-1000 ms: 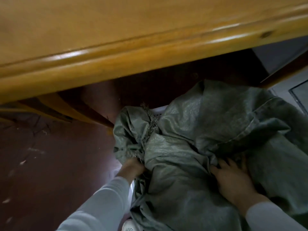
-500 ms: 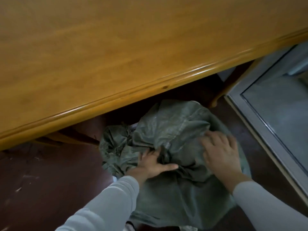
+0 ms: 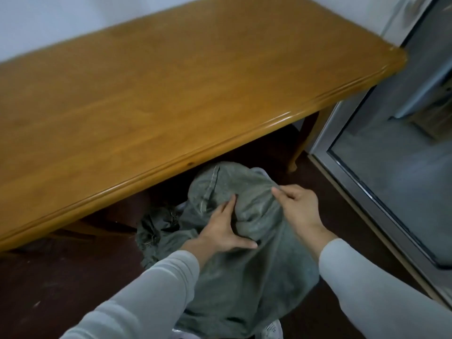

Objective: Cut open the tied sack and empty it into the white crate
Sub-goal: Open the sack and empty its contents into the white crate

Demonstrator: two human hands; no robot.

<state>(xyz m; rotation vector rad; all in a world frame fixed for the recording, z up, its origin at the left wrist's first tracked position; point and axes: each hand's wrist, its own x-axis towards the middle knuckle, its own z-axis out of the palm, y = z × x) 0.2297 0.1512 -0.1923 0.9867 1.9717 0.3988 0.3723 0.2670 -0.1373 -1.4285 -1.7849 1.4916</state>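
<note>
A grey-green woven sack [image 3: 244, 277] lies draped over the white crate [image 3: 271, 330], of which only a perforated corner shows at the bottom. The sack's frayed, bunched mouth [image 3: 159, 226] hangs to the left, under the table's edge. My left hand [image 3: 223, 228] presses flat on the sack's upper part, fingers straight and thumb spread. My right hand [image 3: 299, 207] pinches a fold of the sack's cloth at its top right. What is inside the sack and the crate is hidden.
A long wooden table [image 3: 171, 94] overhangs the sack's far end, and one of its legs [image 3: 303, 143] stands to the right. A metal-framed glass door [image 3: 391, 167] runs along the right. Dark red floor [image 3: 61, 289] lies to the left.
The view has risen and pulled back from under the table. Both hands moved up the sack. My right hand went from lying flat to pinching the cloth.
</note>
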